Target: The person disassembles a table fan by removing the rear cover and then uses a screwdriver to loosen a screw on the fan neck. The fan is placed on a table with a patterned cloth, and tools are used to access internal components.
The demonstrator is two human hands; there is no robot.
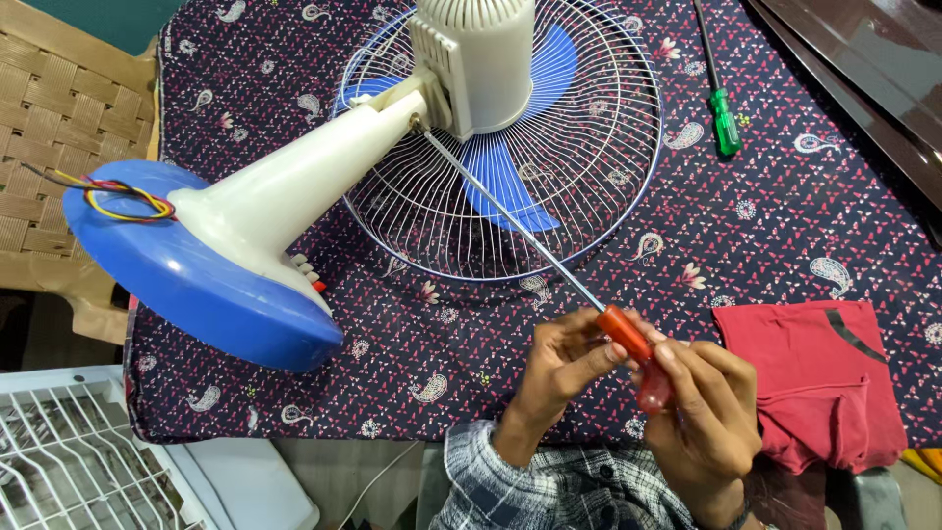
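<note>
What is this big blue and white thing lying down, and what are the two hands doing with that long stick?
The picture comes from a camera worn on a person's head, looking down at their own hands. The big thing is a table fan lying on a patterned cloth, with its blue base tipped up and coloured wires sticking out. The stick is a long screwdriver. The left hand and the right hand both hold its orange handle, and its tip touches the joint behind the fan's motor. A green screwdriver and a red cloth lie nearby.
</note>
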